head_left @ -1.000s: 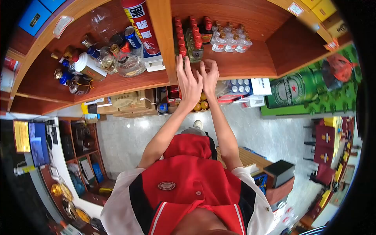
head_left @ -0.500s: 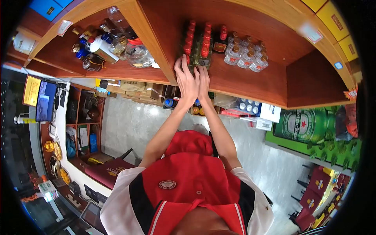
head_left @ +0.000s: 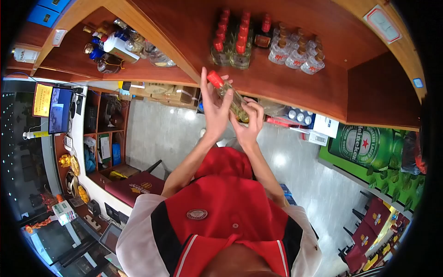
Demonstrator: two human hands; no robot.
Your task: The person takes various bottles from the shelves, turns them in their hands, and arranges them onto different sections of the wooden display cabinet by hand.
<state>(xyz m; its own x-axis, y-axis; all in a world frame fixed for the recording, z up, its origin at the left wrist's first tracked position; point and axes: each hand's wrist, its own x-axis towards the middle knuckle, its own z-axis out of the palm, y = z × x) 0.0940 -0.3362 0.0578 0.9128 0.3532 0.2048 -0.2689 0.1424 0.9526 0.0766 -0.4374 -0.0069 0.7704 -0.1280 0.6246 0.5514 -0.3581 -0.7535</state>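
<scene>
A clear bottle with a red cap [head_left: 235,100] is tilted between my two hands, in front of the shelf edge. My left hand [head_left: 215,111] holds it near the cap end, with the thumb across the glass. My right hand [head_left: 249,121] has its fingers round the bottle's base. Behind them on the shelf stand two rows of red-capped bottles [head_left: 240,54]. Beside these rows is a dark bottle with a red cap [head_left: 263,38]. Several small clear bottles with red print [head_left: 295,57] are grouped to its right.
A wooden divider [head_left: 157,37] separates the left compartment, which holds assorted bottles [head_left: 121,46]. Boxes [head_left: 170,93] lie below the shelf. A green Heineken display [head_left: 369,145] is at the right, and a maroon chair [head_left: 138,187] stands at the lower left.
Both hands have come back from the shelf towards my body, now with a red-capped bottle between them. The view has shifted, and the bottle rows appear farther from my hands.
</scene>
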